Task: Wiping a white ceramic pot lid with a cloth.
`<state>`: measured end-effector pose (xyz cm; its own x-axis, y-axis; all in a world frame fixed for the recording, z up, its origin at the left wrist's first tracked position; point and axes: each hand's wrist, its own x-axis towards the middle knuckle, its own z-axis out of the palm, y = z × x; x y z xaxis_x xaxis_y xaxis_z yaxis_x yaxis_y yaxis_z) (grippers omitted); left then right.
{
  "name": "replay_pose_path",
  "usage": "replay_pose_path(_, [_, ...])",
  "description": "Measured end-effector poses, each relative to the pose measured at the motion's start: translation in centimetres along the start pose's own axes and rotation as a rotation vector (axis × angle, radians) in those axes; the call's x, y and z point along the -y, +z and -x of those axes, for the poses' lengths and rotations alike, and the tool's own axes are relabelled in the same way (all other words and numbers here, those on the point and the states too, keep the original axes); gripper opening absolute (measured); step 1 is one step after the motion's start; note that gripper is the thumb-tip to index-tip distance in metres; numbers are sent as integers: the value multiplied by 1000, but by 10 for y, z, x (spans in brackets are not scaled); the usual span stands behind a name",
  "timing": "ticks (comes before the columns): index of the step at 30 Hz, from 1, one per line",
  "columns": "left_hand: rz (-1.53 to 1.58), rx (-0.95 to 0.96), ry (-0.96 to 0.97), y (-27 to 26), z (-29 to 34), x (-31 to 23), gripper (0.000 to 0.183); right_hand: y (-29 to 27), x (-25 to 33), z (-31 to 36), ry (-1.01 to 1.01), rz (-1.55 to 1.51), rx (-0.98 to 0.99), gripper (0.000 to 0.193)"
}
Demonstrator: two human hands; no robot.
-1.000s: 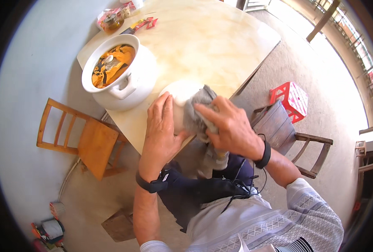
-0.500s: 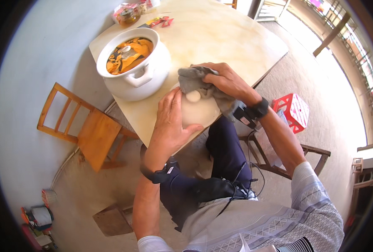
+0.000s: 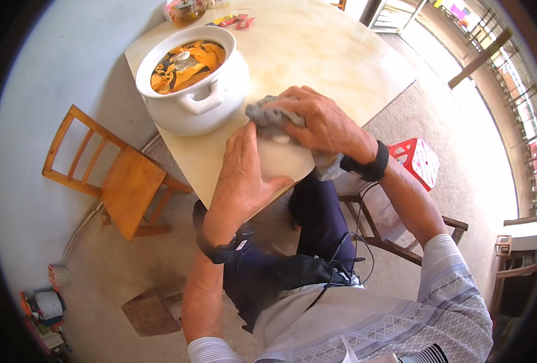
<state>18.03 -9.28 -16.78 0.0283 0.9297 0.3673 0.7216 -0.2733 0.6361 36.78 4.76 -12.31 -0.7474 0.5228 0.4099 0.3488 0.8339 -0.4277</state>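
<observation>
On the table corner nearest me lies a round white lid [image 3: 285, 162] with a small pale knob on top. My left hand [image 3: 242, 181] steadies its left side, fingers along the rim and thumb spread toward the near edge. A grey rag [image 3: 258, 115] is bunched under my right hand [image 3: 326, 124], whose fingers press it against the lid's far side beside the knob. Part of the knob is covered by the rag and fingers. Just beyond my left hand stands a white two-handled pot [image 3: 190, 118], with an orange and black patterned piece [image 3: 199, 72] bearing a pale knob inside its mouth.
The pale table [image 3: 335, 54] carries small red and yellow packets [image 3: 235, 22] and a glass jar [image 3: 187, 11] at the far left. A wooden chair [image 3: 129, 193] stands left, a red and white plastic stool [image 3: 415, 162] right. Dark cables [image 3: 365, 242] hang by my lap.
My right hand has turned and shifted left and inward, bunching the rag closer around the knob. My left hand stays at the lid's rim. The whole view has shifted slightly.
</observation>
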Motion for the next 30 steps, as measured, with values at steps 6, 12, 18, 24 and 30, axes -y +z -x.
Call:
replay_pose_path(6, [-19, 0, 22, 1, -2, -1, 118, 4, -43, -4, 134, 85, 21, 44])
replay_pose_path(12, [9, -7, 13, 0, 3, -2, 115, -12, 7, 49, 222, 116, -26, 52])
replay_pose_path(18, [-52, 5, 72, 1, 5, 3, 110, -16, 15, 85, 238, 45, -33, 64])
replay_pose_path(24, [-75, 29, 83, -2, 2, 0, 106, -17, -13, 15, 170, 56, 111, 50])
replay_pose_path(30, [-128, 65, 57, -2, 0, -6, 106, 14, -40, -27, 11, 11, 83, 46])
